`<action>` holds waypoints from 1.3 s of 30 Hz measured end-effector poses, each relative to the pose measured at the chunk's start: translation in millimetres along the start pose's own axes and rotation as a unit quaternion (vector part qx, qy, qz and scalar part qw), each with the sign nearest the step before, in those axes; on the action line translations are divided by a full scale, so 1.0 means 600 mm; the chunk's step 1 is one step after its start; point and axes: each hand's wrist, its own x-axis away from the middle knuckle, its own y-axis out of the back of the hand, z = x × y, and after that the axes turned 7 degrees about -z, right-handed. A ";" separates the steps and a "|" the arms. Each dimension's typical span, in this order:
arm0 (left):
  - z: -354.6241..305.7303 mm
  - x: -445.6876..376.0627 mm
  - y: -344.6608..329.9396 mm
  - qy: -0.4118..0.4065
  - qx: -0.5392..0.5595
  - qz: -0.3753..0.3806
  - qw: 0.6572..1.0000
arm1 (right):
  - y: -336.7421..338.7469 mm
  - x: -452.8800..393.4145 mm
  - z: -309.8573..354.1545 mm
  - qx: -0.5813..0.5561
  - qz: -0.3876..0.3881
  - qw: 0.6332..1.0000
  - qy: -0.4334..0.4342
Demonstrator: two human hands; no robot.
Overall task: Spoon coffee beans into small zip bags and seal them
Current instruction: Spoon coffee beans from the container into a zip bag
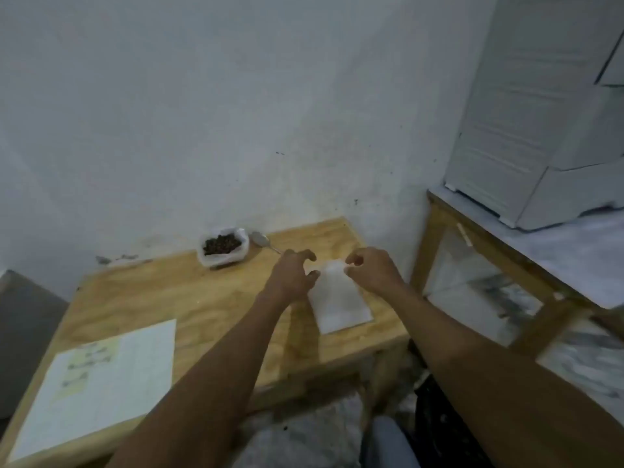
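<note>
A white zip bag (339, 298) lies flat on the wooden table (189, 298) near its right edge. My left hand (292, 275) hovers at the bag's top left corner, fingers curled and apart. My right hand (371, 268) pinches the bag's top right corner between thumb and fingers. At the back of the table, against the wall, stands a small clear tub of dark coffee beans (223, 246). A metal spoon (265, 241) rests just right of the tub, its handle running toward my left hand.
A white sheet of paper with faint markings (98, 383) lies at the table's front left. To the right stands a wooden shelf unit (489, 251) with white stacked boxes (540, 130) on top. A white wall runs behind the table.
</note>
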 end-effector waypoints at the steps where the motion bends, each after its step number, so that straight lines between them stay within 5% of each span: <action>1: 0.000 0.006 -0.008 0.006 0.000 0.002 1.000 | -0.008 0.004 -0.006 0.010 0.009 1.000 -0.011; 6: -0.016 0.039 -0.029 0.084 -0.003 0.034 0.996 | -0.034 0.015 -0.025 0.026 0.025 0.998 -0.053; 13: -0.023 0.043 -0.046 0.166 0.068 -0.037 0.983 | -0.046 0.003 -0.024 0.005 -0.004 1.000 -0.026; 25: -0.036 0.039 -0.033 0.210 0.214 -0.123 0.946 | 0.004 -0.001 0.022 -0.240 -0.038 0.969 -0.043; 31: -0.047 0.025 0.023 0.291 0.457 -0.156 0.826 | 0.026 0.001 0.071 -0.324 -0.006 0.945 -0.041; 33: -0.046 0.022 0.048 0.282 0.485 -0.164 0.811 | 0.031 0.005 0.093 -0.343 0.007 0.939 -0.025; 39: -0.018 0.038 0.155 0.198 0.471 -0.149 0.847 | 0.049 0.007 0.179 -0.407 0.049 0.912 -0.023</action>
